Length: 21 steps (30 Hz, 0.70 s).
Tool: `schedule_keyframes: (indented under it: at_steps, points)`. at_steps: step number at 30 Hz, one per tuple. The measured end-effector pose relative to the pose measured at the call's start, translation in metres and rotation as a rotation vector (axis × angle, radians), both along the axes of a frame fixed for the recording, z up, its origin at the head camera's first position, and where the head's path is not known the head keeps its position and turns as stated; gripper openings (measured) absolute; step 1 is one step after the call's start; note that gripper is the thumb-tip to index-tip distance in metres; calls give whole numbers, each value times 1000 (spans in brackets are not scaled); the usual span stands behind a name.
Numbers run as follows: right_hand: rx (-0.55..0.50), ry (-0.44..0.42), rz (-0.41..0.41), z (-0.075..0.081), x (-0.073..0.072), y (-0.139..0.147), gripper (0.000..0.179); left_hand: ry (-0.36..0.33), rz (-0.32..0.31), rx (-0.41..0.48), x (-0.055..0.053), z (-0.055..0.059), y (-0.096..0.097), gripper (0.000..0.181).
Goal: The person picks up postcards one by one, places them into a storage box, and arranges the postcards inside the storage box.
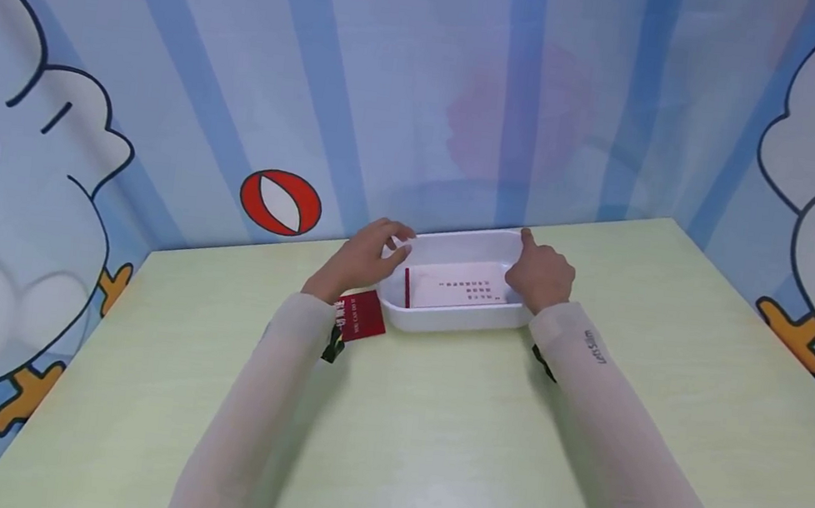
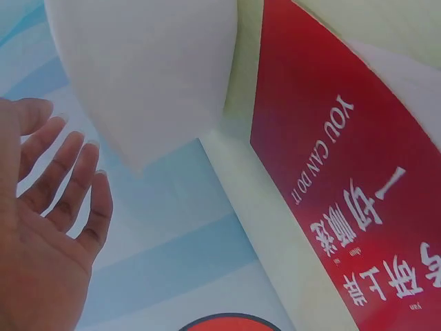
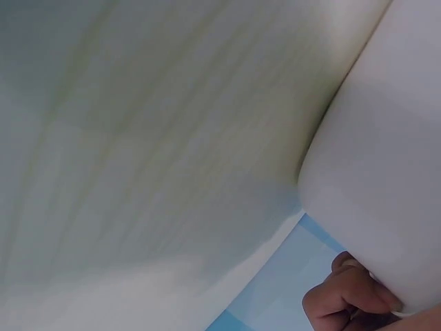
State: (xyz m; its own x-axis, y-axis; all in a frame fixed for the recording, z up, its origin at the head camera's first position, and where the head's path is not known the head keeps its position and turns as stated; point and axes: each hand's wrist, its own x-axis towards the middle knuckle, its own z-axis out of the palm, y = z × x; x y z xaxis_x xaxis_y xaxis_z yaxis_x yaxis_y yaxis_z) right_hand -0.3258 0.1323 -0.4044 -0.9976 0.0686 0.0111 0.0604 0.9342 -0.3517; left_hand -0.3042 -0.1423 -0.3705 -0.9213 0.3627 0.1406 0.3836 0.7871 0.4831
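A white plastic tray [image 1: 456,324] stands at the back of the table, against the backdrop. Inside it lies a white paper [image 1: 448,290] with a dark red stripe and small red print. My right hand [image 1: 543,274] grips the tray's right end, its curled fingers at the rim in the right wrist view. Over the left end hovers my left hand [image 1: 362,259], fingers loosely bent; the left wrist view shows them apart from the tray wall [image 2: 151,76]. Partly hidden below my left wrist is a red booklet [image 1: 366,316] with white lettering, "YOU CAN DO IT" among it.
The pale green table [image 1: 424,440] ends at a blue striped backdrop [image 1: 426,88] with cartoon figures. A red and white ball [image 1: 300,200] is printed on it, left of the tray. Dark straps show under both cuffs.
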Motion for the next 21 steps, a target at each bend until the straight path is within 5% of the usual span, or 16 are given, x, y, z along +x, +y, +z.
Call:
schedule_keyframes:
  at_steps: [21]
  points:
    - [-6, 24, 14, 1, 2, -1, 75, 20, 155, 24, 11, -13, -43, 35]
